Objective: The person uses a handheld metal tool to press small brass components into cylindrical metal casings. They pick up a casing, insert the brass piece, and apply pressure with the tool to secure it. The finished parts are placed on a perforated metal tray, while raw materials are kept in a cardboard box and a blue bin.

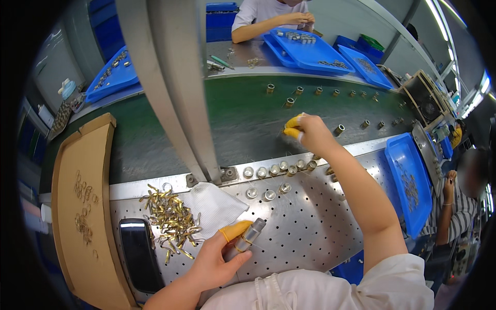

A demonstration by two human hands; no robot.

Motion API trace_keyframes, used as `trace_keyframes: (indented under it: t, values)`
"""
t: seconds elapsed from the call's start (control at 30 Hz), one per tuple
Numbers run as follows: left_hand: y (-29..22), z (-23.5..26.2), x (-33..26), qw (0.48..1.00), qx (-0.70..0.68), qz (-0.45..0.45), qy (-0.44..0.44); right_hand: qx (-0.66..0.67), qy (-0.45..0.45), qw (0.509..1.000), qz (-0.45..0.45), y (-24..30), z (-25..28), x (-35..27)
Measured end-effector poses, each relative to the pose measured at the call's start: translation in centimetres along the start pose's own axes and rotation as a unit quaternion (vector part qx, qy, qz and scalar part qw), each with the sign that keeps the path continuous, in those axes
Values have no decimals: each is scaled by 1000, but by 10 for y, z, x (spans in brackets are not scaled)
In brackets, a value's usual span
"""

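Note:
My left hand (pixel 217 261), a yellow cot on one finger, is closed around a stepped steel cylinder (pixel 247 238) with a thin brass-coloured ring around it. Over the green conveyor belt (pixel 237 111) reaches my right hand (pixel 312 133). Its two yellow-covered fingertips are a little apart, with nothing plain between them. Close beyond it a small metal sleeve (pixel 290 102) stands on the belt. Several silvery metal cups (pixel 262 172) line the near rail and the perforated metal table (pixel 299 232); my right forearm hides part of that row. A heap of small brass-coloured strips (pixel 173 217) lies left of my left hand.
A white cloth (pixel 214 206) and black phone (pixel 139 256) flank the heap. The cardboard tray (pixel 82 181) holds thin rings. A metal post (pixel 170 88) rises at the belt's near edge. Blue trays (pixel 411 181) stand right and across the belt. A person (pixel 271 20) works opposite; another sits right.

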State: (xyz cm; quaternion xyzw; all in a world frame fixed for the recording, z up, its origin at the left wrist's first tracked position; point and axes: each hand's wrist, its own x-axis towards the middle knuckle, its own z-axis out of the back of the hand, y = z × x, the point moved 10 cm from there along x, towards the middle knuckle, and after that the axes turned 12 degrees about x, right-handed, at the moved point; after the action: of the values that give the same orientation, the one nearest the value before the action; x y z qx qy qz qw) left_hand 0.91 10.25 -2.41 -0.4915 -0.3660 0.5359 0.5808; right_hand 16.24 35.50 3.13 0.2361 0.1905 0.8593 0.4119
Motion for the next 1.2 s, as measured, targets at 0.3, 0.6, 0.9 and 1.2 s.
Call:
trace_keyframes:
  t: [0.3, 0.6, 0.9, 1.2]
  values:
    - [-21, 6, 2, 994, 74, -78, -30, 410, 190, 892, -7, 120, -38, -114]
    - [-32, 2, 1, 977, 196, -81, -40, 378, 173, 903, 103, 138, -41, -131]
    - [-34, 1, 4, 976, 204, -60, -45, 507, 220, 824, -127, 99, -74, -139]
    - [-44, 6, 2, 955, 267, -98, -84, 468, 266, 831, -139, 111, -78, -143]
